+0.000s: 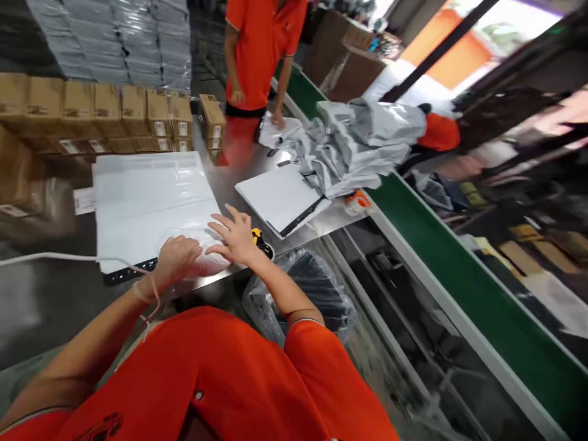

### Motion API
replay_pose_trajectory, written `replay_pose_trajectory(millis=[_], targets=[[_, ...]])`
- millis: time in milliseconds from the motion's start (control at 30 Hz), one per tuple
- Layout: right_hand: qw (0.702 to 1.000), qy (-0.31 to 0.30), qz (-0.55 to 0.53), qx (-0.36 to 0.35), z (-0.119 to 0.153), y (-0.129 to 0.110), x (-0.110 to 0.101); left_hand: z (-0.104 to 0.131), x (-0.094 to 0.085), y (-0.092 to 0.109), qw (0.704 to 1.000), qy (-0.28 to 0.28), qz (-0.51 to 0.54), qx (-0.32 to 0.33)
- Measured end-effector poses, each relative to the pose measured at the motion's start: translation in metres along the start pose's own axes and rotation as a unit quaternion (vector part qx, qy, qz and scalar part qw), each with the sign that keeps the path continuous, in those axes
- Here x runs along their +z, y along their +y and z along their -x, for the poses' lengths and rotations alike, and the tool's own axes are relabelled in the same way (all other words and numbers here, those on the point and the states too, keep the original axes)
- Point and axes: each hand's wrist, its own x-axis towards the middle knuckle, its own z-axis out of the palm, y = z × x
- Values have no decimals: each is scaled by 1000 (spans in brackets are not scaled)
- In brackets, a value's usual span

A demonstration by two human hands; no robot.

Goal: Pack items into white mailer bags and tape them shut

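At the near edge of the metal table lies a clear plastic bag (pixel 209 264) with a pinkish tint in its lower part. My left hand (pixel 176 262) has its fingers curled closed at the bag's left side, a white band round its wrist. Over the right side of the bag, my right hand (pixel 236 236) is open with spread fingers. Under and beyond the bag is a stack of large white sheets or mailing bags (pixel 147 190). A small yellow-and-black object (pixel 261 243), perhaps a tape tool, sits just right of my right hand.
A second white stack (pixel 282 196) and crumpled grey plastic bags (pixel 353 147) lie right, beside a green conveyor belt (pixel 459 282). An orange tape roll (pixel 358 201) is nearby. A co-worker (pixel 264 55) stands opposite. Cardboard boxes (pixel 96 113) line the left; a white cable (pixel 59 256) crosses there.
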Motion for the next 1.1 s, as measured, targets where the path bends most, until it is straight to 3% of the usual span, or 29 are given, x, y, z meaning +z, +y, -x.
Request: replay_pose_trajectory(millis=[100,267,333,433,533,633,700,800,933,1033,1100], targets=[[999,-1,-11,32,-3,9,4,-1,0,-4,1000,-21,-16,-7],[989,35,-93,107,-13,1,35,-11,-6,-3,995,89,-48,-13],[979,78,-145,122,-16,1,46,-17,-8,-8,997,67,-38,7],[930,178,-270,174,-10,21,56,-25,-10,-20,999,-17,-30,16],[850,277,-300,334,18,57,61,-30,-10,-28,998,-49,-41,23],[819,244,-193,482,57,84,70,-32,-11,-30,998,-50,-38,22],[818,185,-159,521,78,94,76,-35,-11,-29,998,-50,-26,13],[833,133,-155,514,96,102,73,-40,-12,-28,998,-59,1,25],[850,142,-222,455,113,111,33,-50,-18,-26,994,-81,36,63],[847,188,-350,353,126,103,-8,-57,-21,-26,993,-78,47,70],[821,222,-464,248,126,84,-29,-60,-20,-25,993,-76,56,69]])
